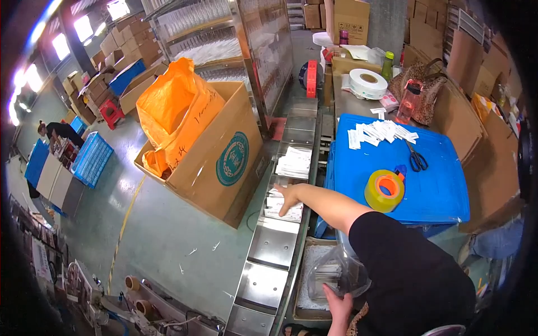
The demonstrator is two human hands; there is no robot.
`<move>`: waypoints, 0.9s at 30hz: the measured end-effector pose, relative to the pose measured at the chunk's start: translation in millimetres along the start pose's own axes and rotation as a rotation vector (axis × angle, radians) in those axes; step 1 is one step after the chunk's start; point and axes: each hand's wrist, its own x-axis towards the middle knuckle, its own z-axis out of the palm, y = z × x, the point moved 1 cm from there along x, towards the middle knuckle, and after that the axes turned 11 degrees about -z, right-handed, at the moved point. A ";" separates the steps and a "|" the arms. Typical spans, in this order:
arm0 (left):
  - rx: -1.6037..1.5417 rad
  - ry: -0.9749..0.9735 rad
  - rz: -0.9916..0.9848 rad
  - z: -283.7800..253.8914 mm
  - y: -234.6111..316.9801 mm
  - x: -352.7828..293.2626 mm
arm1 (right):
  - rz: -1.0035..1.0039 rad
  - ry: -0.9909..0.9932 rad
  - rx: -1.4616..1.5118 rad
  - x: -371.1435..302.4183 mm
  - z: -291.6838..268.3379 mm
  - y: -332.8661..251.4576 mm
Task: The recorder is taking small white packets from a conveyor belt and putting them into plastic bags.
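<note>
My right hand (289, 200) reaches over the metal conveyor (273, 242), fingers spread on a pile of white printed slips (274, 208) in one compartment. Farther up the conveyor, another pile of white slips (293, 162) fills a compartment. Low in the view, my left hand (338, 306) closes on a clear plastic bag (354, 270). Inside the bag is a stack of slips (328, 273). The bag hangs over a shallow box (306, 283) beside the conveyor.
To the right, a blue lid (431, 190) bears loose slips (381, 133), scissors (416, 159) and a yellow tape roll (384, 191). Behind it are a white roll (368, 83) and pink bottle (409, 101). A carton (224, 168) with an orange sack (174, 106) stands left of the conveyor.
</note>
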 end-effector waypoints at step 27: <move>-0.096 0.047 0.002 -19.4 26.0 -9.2 | -0.164 0.684 0.257 -56.9 -40.6 11.4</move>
